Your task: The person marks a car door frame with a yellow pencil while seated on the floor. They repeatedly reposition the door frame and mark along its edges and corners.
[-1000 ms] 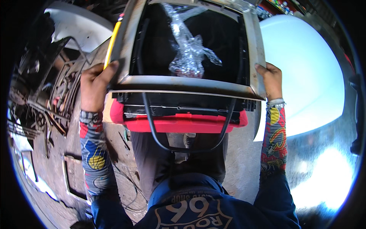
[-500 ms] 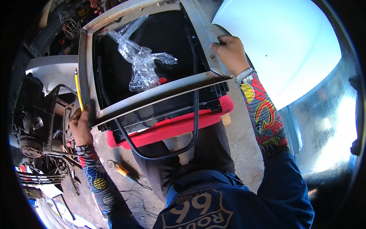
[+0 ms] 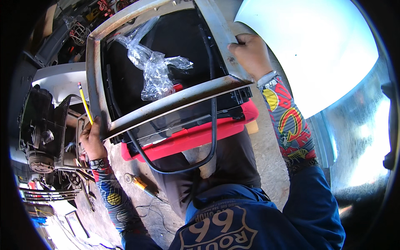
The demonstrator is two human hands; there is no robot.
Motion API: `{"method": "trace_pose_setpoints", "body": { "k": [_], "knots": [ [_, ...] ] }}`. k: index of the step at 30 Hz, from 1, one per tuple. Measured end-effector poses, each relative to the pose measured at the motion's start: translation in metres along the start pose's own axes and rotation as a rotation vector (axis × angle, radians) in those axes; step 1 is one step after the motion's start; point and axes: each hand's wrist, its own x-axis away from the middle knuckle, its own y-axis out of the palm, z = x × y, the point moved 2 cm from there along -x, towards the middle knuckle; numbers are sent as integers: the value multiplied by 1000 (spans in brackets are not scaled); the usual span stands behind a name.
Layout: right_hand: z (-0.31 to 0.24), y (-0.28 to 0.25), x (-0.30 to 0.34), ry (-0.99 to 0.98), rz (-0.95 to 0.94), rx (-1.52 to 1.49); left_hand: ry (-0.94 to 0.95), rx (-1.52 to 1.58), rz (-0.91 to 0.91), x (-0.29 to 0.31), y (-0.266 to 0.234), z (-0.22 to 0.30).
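Note:
Both my hands hold a rusty grey rectangular metal frame (image 3: 175,101) by its sides. My left hand (image 3: 93,139) is closed round its near left corner, with a yellow pencil (image 3: 86,104) sticking up from the same fingers. My right hand (image 3: 253,56) grips the right side, thumb on top and fingers hidden beneath. Through the frame show a black surface (image 3: 179,37) and a crumpled clear plastic bag (image 3: 156,77) on it. Below, a red-edged stand (image 3: 187,138) with a bent black tube handle (image 3: 183,170) and a long spring sits before my legs.
A large pale blue-white panel (image 3: 308,50) stands on the right. An angle grinder (image 3: 139,184) with its cord lies on the concrete floor by my left leg. Dark machine parts (image 3: 41,129) crowd the left, and cluttered tools and a wire coil (image 3: 79,33) lie at the far left.
The frame and both hands stay almost in place, the left hand slightly lower. The pencil leans a little more to the left. The view has shifted slightly.

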Motion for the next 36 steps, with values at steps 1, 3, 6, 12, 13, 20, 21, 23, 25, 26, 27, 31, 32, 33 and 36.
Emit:
{"method": "trace_pose_setpoints", "body": {
  "k": [1,3,6,12,13,20,21,23,25,26,27,31,32,33,36],
  "knots": [
    [0,-1,0,-11,13,37,-22,31,17,2,2,2],
    [2,-1,-1,-44,38,104,-85,-18,49,5,5,6],
    [3,-6,-2,-115,-18,132,-51,-95,-1,9,9,15],
    [-4,-10,-4,-25,-155,-16,14,-103,-5,13,9,19],
    [-5,-11,-5,-31,-140,80,43,-45,-1,11,11,18],
    [2,-12,-10,-8,-161,28,-77,-23,29,13,12,15],
    [3,-11,-12,-40,-153,29,-89,-11,34,13,13,16],
    [9,-11,-15,43,-182,2,-102,-3,34,14,12,19],
    [14,-11,-19,47,-191,8,-105,-16,25,14,11,20],
    [17,-12,-20,104,-238,-59,-121,-11,26,15,11,20],
    [19,-12,-21,109,-234,-85,-126,-21,41,16,11,19],
    [22,-12,-23,111,-207,-77,-140,-34,17,15,7,13],
    [22,-12,-22,116,-201,-67,-179,-15,4,15,5,10],
    [21,-13,-22,116,-186,-47,-185,44,57,16,2,8],
    [18,-14,-21,117,-192,-31,-87,232,276,19,-8,4]
  ]
}}
